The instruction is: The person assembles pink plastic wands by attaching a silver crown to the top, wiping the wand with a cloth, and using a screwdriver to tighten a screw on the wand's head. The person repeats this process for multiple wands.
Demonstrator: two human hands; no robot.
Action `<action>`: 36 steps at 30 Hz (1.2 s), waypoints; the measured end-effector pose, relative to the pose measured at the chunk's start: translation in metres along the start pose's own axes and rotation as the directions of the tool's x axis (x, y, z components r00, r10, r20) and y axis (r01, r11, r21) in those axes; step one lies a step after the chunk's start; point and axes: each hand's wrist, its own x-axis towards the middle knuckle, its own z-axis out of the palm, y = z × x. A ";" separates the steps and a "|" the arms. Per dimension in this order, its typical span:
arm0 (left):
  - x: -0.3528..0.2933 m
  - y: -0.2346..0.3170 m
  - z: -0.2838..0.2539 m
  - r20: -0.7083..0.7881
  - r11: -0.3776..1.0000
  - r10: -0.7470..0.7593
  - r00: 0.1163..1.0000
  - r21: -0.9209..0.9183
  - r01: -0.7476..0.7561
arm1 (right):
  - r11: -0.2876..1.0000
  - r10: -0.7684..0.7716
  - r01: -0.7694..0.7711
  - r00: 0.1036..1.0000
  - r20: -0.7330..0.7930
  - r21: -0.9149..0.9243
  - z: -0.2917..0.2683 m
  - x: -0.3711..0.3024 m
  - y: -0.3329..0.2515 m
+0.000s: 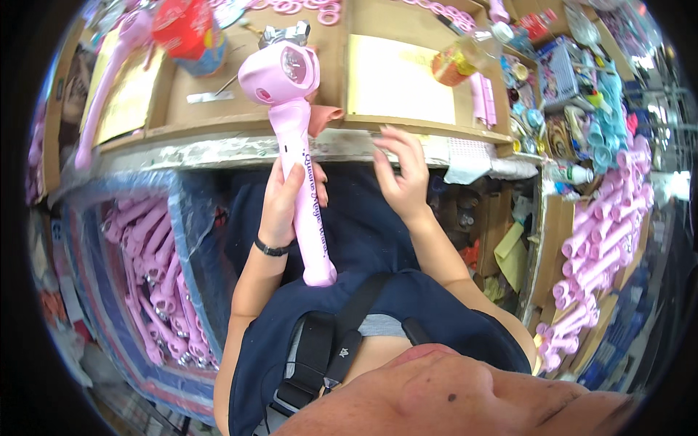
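My left hand (pixel 285 198) grips the handle of a pink toy wand (pixel 294 138). The wand stands upright, its round head with a silver bow on top reaching over the edge of the cardboard-covered workbench (pixel 240 131). My right hand (pixel 401 173) hovers just right of the wand at the bench edge, fingers spread and holding nothing. A black band is on my left wrist.
A bag of several pink wands (pixel 156 283) sits low at my left, and more are stacked at the right (pixel 603 240). On the bench lie another pink wand (pixel 109 80), a red box (pixel 185 29), a yellow sheet (pixel 400 80) and a bottle (pixel 465 58).
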 end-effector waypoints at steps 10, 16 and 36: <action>-0.010 -0.011 -0.006 0.087 0.983 -0.158 0.984 -0.083 0.165 | 0.767 0.052 -0.166 0.979 -0.199 -0.620 -0.126 -0.063 0.095; 0.010 -0.001 -0.006 0.220 0.864 -0.109 0.969 -0.461 0.202 | 0.740 -0.050 -0.043 0.992 -0.119 -0.672 -0.135 -0.066 0.116; -0.022 -0.005 -0.002 0.046 0.869 -0.197 0.979 -0.454 0.197 | 0.797 -0.028 -0.174 0.946 -0.322 -0.578 -0.105 -0.043 0.080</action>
